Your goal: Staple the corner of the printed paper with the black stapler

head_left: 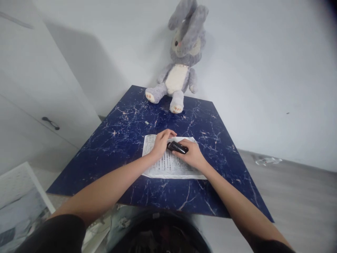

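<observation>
Free room about my hands. The dark blue marbled surface (110,140) lies bare to the left and right of the printed sheet (168,165), and along its near edge. The far edge is blocked at its middle by a grey plush rabbit (181,59) seated against the wall (263,70); a white cabinet (31,98) bounds the left side.
</observation>
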Available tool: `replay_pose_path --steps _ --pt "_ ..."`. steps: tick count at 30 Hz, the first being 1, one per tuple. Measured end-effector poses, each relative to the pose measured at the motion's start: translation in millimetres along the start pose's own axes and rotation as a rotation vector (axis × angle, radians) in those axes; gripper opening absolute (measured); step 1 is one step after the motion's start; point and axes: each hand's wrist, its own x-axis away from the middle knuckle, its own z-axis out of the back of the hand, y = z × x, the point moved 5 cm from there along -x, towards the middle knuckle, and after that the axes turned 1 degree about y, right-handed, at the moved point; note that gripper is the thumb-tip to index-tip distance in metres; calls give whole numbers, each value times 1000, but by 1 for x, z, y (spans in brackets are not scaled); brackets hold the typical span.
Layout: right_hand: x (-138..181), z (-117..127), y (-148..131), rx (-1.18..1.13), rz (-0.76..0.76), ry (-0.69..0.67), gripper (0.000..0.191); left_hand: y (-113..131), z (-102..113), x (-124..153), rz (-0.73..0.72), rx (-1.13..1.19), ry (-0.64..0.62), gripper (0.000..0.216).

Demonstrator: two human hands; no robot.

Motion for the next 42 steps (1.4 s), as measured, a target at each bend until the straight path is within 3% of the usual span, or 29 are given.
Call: replay_pose_path --steps 4,6,11,13,17,22,27,30,32,35,39,42 --pt "-2 0 10 -33 -48 -20 23 -5 2 0 25 -44 32 56" --pt "-4 2 17 -158 -65 -82 32 -9 4 -1 47 -46 43 60" --pt "2 8 42 -703 -100 -585 57 -15 7 -9 70 -73 -6 61" --pt "5 11 58 -806 -151 -638 60 -15 6 -12 74 -77 -36 61" --pt "8 11 70 -834 -176 -598 60 -11 6 -14 108 -13 -44 60" --pt "2 5 38 -567 13 -514 69 -11 8 -14 164 92 -3 62" --pt "0 2 20 -119 78 -262 45 -15 14 -18 214 273 62 57" --pt "3 19 13 107 230 18 47 -14 13 -20 285 430 43 53" --pt "5 29 6 298 341 114 50 -13 8 -19 363 541 -24 52" --pt "8 31 1 495 433 45 55 -13 0 -14 486 654 -109 59" --pt "7 24 -2 541 482 -56 58 -17 -5 -11 540 660 -158 66" --pt "2 20 0 488 411 26 57 -23 -4 -11 548 631 -133 59"
